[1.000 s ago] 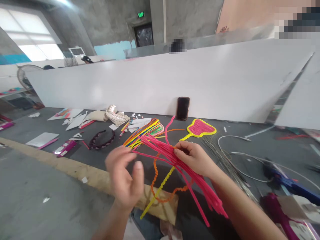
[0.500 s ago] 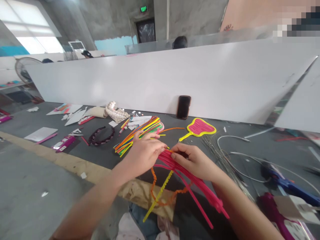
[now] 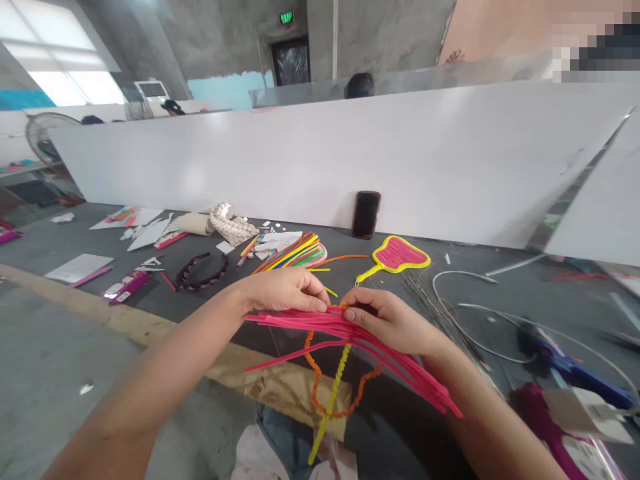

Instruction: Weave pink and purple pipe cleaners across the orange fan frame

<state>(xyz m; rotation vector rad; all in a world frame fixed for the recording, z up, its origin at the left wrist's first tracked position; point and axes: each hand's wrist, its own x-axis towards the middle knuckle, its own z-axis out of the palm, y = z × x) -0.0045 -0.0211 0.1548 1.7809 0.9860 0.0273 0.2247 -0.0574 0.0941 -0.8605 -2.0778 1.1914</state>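
Both hands meet over a bundle of pink pipe cleaners [image 3: 400,363] that fans out to the left and right below them. My left hand [image 3: 293,291] is closed, its thumb and fingers pinching the bundle's upper edge. Right beside it, my right hand [image 3: 383,317] pinches the same bundle near its middle. Under the bundle hangs a loop of twisted orange pipe cleaner [image 3: 316,380], with a twisted yellow stem [image 3: 330,410] running down through it. Just beyond my hands lies a pink shape with a yellow border and handle [image 3: 401,255].
A pile of multicoloured pipe cleaners [image 3: 293,255] lies behind my left hand. A phone [image 3: 367,215] leans against the white partition [image 3: 280,167]. A dark braided headband [image 3: 203,273] is at left; thin wires [image 3: 425,293] and a blue glue gun [image 3: 580,370] are at right.
My left hand has turned and lowered onto the bundle, and pink ends now stick out to its left. The yellow stem has swung to a steeper angle. My right hand stays nearly still.
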